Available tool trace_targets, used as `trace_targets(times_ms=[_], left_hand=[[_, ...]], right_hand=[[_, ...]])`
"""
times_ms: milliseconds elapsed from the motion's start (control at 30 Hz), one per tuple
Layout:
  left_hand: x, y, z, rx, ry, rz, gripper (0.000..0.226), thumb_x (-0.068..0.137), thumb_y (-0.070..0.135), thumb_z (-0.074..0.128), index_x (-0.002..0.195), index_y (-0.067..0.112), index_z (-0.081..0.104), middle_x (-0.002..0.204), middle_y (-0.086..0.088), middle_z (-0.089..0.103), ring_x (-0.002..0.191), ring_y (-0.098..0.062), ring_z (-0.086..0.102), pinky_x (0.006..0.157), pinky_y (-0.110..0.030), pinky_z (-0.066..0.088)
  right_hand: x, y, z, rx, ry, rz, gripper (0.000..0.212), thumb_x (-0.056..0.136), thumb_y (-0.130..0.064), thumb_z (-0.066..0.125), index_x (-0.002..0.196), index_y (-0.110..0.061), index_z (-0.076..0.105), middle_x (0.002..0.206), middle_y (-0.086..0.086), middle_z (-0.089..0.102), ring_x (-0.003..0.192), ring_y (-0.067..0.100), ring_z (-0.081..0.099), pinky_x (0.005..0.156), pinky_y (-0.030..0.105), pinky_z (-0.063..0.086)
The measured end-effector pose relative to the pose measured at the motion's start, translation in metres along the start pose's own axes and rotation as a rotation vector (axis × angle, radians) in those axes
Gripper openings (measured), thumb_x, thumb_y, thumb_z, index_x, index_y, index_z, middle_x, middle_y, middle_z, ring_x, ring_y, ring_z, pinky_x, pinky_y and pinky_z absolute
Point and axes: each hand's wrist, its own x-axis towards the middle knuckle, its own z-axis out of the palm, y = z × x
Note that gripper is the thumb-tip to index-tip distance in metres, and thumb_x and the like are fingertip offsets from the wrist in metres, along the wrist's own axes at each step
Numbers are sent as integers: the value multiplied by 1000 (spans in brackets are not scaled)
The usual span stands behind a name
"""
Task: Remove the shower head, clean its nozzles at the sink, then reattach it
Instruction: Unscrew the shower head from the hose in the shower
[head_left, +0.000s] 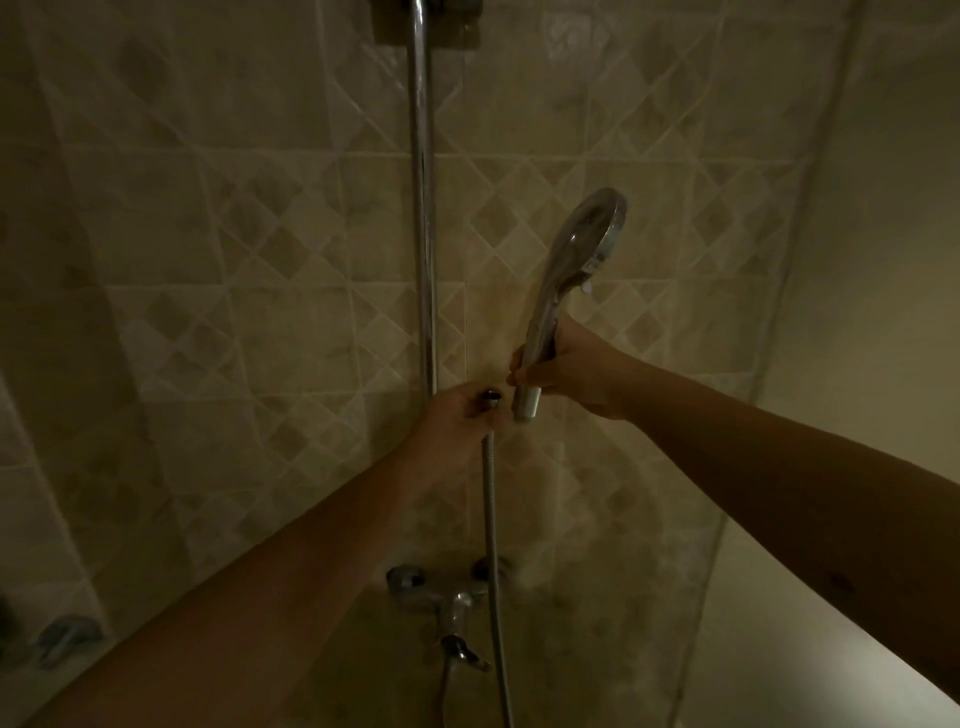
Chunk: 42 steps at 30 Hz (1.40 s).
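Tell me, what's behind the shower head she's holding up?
Behind the shower head is the diamond-patterned tiled wall. The right hand grips its handle, covering part of it; the nozzle face is turned away, barely visible.

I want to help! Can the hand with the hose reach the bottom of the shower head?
Probably yes. The left hand holds the hose end right beside the shower head handle's bottom, which sticks out below the right hand. Nothing sits between them.
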Motion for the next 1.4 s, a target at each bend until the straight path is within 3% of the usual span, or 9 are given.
trace_targets(times_ms=[133, 367, 500, 600, 700, 1000, 1133, 1233, 1400], left_hand=[[20, 31, -15, 155, 12, 93, 19, 88, 17, 71, 95, 34, 68, 88, 14, 69, 76, 10, 65, 66, -7, 48], [59, 103, -44, 252, -22, 134, 21, 91, 7, 65, 112, 7, 66, 72, 0, 63, 50, 0, 59, 47, -16, 47], [82, 141, -50, 318, -26, 177, 22, 91, 5, 65, 113, 4, 66, 75, -5, 64, 55, -8, 62, 51, -20, 50], [102, 170, -53, 444, -56, 239, 19, 91, 4, 65, 109, 2, 67, 72, -6, 64, 57, -10, 62, 53, -23, 50], [122, 200, -58, 574, -35, 278, 19, 89, 4, 67, 108, 0, 69, 75, -10, 65, 58, -13, 63, 52, -22, 52], [154, 295, -74, 784, 49, 435, 21, 90, 7, 67, 109, -1, 68, 79, -10, 66, 70, -26, 69, 61, -33, 58], [168, 330, -82, 865, 72, 463, 21, 90, 7, 66, 110, 0, 68, 79, -4, 66, 64, -14, 66, 54, -20, 54], [178, 348, -87, 886, 105, 481, 23, 91, 6, 64, 114, -1, 66, 94, -14, 68, 74, -19, 66, 69, -29, 58], [194, 372, -90, 1070, 175, 550, 29, 91, 14, 65, 118, 3, 67, 110, -13, 70, 79, -15, 63, 61, -6, 44]], right_hand=[[9, -22, -8, -59, -13, -57, 33, 81, 8, 68, 107, -6, 51, 101, 11, 64, 101, 26, 66, 87, 40, 56], [23, -57, -19, -104, 13, -193, 30, 80, 10, 68, 102, -5, 52, 91, 13, 65, 85, 19, 67, 77, 36, 57], [30, -76, -25, -177, 22, -255, 17, 80, 9, 67, 94, 5, 58, 92, 18, 66, 85, 23, 66, 81, 45, 57], [39, -90, -30, -122, -7, -313, 29, 79, 13, 63, 81, -16, 62, 70, -10, 70, 71, 2, 68, 61, 24, 56], [50, -105, -33, -95, 0, -372, 45, 78, 18, 59, 81, -27, 64, 70, -14, 70, 72, -1, 67, 64, 21, 54], [77, -169, -58, -103, 133, -472, 35, 82, 11, 63, 80, -25, 60, 83, 4, 64, 79, 15, 65, 78, 43, 58], [93, -196, -69, -125, 167, -516, 34, 82, 8, 64, 79, -25, 61, 83, 3, 65, 82, 19, 66, 75, 41, 59], [104, -211, -78, -132, 191, -532, 30, 82, 6, 64, 78, -23, 64, 84, 4, 66, 83, 20, 67, 74, 40, 59], [118, -231, -92, -145, 203, -535, 26, 81, 6, 65, 73, -19, 65, 84, 11, 67, 82, 24, 66, 76, 44, 57]])
